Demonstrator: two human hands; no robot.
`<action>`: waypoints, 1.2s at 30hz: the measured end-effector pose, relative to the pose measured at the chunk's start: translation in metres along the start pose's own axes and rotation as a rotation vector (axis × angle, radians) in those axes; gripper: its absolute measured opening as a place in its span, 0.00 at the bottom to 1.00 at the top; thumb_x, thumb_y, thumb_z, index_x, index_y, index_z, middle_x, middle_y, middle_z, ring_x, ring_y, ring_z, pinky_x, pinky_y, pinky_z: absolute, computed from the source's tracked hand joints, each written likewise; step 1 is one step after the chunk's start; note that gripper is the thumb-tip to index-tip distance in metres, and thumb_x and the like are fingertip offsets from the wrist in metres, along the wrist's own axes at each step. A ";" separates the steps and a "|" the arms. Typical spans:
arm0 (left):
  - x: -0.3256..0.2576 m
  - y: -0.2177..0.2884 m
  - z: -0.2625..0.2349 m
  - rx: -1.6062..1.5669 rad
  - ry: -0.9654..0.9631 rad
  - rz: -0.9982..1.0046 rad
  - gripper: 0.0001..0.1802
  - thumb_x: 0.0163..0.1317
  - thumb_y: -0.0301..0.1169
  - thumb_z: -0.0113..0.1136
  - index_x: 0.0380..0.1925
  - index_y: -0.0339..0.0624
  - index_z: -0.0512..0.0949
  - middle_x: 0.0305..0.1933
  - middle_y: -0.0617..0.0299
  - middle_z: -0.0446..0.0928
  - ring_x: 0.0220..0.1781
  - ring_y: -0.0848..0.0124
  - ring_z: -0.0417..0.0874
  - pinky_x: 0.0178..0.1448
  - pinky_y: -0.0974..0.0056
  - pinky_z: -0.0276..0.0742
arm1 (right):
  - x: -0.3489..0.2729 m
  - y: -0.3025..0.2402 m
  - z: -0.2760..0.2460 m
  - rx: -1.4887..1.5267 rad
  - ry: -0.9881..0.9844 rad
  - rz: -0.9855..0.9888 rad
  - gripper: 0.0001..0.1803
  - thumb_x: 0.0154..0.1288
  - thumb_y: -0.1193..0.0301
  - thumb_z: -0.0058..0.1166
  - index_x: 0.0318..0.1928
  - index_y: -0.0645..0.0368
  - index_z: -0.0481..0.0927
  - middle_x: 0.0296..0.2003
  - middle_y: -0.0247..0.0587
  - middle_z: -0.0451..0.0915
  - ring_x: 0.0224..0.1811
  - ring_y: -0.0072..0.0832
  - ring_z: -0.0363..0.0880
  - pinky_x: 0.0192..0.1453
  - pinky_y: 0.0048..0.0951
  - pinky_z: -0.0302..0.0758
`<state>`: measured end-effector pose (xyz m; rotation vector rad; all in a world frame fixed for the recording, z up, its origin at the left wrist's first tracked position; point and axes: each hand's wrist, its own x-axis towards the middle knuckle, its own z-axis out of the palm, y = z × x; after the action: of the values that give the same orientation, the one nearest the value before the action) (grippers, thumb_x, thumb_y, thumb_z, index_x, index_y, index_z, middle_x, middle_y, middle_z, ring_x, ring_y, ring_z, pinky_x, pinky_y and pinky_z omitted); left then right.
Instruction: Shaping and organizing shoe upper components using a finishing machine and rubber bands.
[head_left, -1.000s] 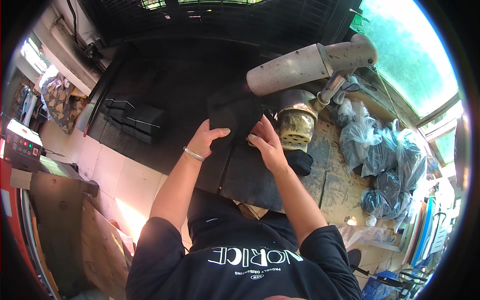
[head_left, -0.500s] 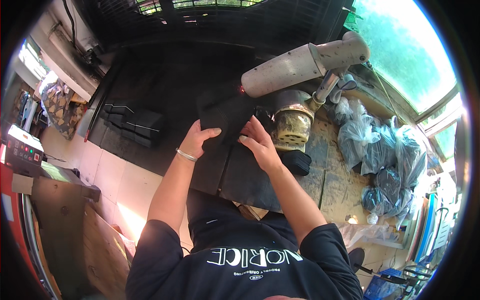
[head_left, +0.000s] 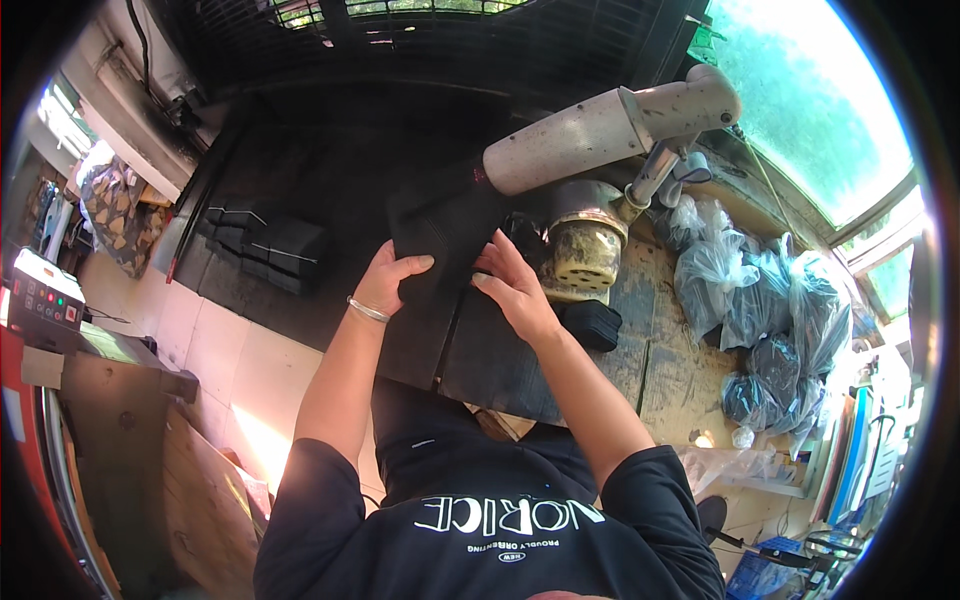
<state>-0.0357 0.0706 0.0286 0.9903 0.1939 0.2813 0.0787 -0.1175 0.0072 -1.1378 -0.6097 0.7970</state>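
Observation:
A black, flat, sheet-like piece (head_left: 438, 232) is held up between my hands, dark against the dark bench, so its outline is hard to follow. My left hand (head_left: 388, 278) pinches its near left edge, thumb on top, with a bracelet at the wrist. Along the near right edge, my right hand (head_left: 515, 285) has its thumb and fingers closed on the same piece. Just beyond its far right corner is the mouth of a silver cylindrical blower-like heater (head_left: 565, 143), with a faint red glow at its end.
Banded black stacks (head_left: 285, 250) lie on the dark workbench (head_left: 400, 350) at left. Right of my hands stand a yellowish round perforated metal part (head_left: 585, 250) and a small black stack (head_left: 592, 325). Stuffed plastic bags (head_left: 745, 290) crowd the right side. A control box (head_left: 50, 300) stands left.
Both hands have shifted slightly left with the black piece, its far edge turning a little beside the heater mouth. The red glow looks dimmer. Other things have stayed put.

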 end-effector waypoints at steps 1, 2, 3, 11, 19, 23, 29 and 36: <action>0.002 0.002 0.000 -0.004 -0.008 0.013 0.24 0.53 0.23 0.64 0.52 0.30 0.77 0.50 0.54 0.82 0.50 0.66 0.83 0.58 0.64 0.78 | 0.003 0.001 -0.001 0.000 -0.018 -0.023 0.43 0.67 0.76 0.54 0.76 0.62 0.46 0.70 0.54 0.60 0.71 0.37 0.63 0.71 0.35 0.65; 0.003 0.002 0.001 -0.003 -0.010 0.014 0.24 0.53 0.23 0.64 0.52 0.30 0.77 0.50 0.54 0.82 0.50 0.66 0.83 0.58 0.64 0.78 | 0.004 0.001 -0.001 0.000 -0.036 -0.046 0.43 0.67 0.76 0.54 0.76 0.62 0.46 0.70 0.54 0.60 0.71 0.38 0.63 0.71 0.35 0.65; 0.003 0.001 0.003 -0.012 -0.012 0.027 0.24 0.53 0.23 0.64 0.52 0.30 0.77 0.49 0.55 0.82 0.50 0.66 0.83 0.57 0.64 0.78 | 0.003 0.002 -0.003 0.000 -0.036 -0.049 0.43 0.67 0.76 0.54 0.76 0.62 0.46 0.70 0.54 0.60 0.71 0.38 0.63 0.71 0.35 0.65; -0.006 -0.009 -0.004 -0.003 -0.025 -0.001 0.25 0.52 0.23 0.65 0.52 0.29 0.76 0.49 0.54 0.82 0.50 0.67 0.83 0.58 0.65 0.77 | -0.017 0.010 -0.001 0.012 0.016 -0.042 0.41 0.67 0.80 0.53 0.76 0.62 0.47 0.68 0.50 0.64 0.67 0.33 0.66 0.67 0.32 0.67; -0.006 -0.007 -0.003 0.010 -0.012 0.015 0.24 0.53 0.23 0.64 0.52 0.30 0.77 0.49 0.54 0.82 0.50 0.66 0.83 0.58 0.64 0.77 | -0.014 0.006 0.002 0.043 -0.028 -0.060 0.41 0.67 0.79 0.53 0.76 0.61 0.48 0.68 0.52 0.63 0.68 0.34 0.66 0.69 0.33 0.65; 0.004 -0.002 0.006 0.038 -0.012 -0.004 0.25 0.55 0.23 0.60 0.55 0.31 0.75 0.53 0.54 0.81 0.53 0.64 0.83 0.61 0.62 0.77 | -0.002 0.001 -0.002 0.049 0.010 -0.064 0.43 0.66 0.77 0.55 0.76 0.61 0.47 0.69 0.54 0.62 0.68 0.35 0.65 0.70 0.34 0.65; -0.002 -0.036 0.035 -0.146 0.089 -0.005 0.22 0.57 0.22 0.62 0.53 0.32 0.76 0.50 0.55 0.81 0.51 0.66 0.83 0.58 0.63 0.78 | -0.017 0.003 0.022 0.019 0.142 -0.130 0.43 0.62 0.77 0.60 0.73 0.66 0.51 0.66 0.52 0.65 0.68 0.35 0.66 0.69 0.34 0.67; 0.009 -0.075 0.052 -0.280 0.182 0.100 0.20 0.60 0.22 0.60 0.54 0.32 0.75 0.53 0.55 0.80 0.55 0.64 0.82 0.62 0.61 0.76 | -0.011 0.012 0.023 0.080 0.366 -0.165 0.42 0.59 0.78 0.61 0.70 0.72 0.53 0.63 0.50 0.68 0.65 0.32 0.69 0.67 0.30 0.68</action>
<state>-0.0010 -0.0067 -0.0074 0.6973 0.2627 0.4774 0.0513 -0.1112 0.0024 -1.1097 -0.3558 0.4523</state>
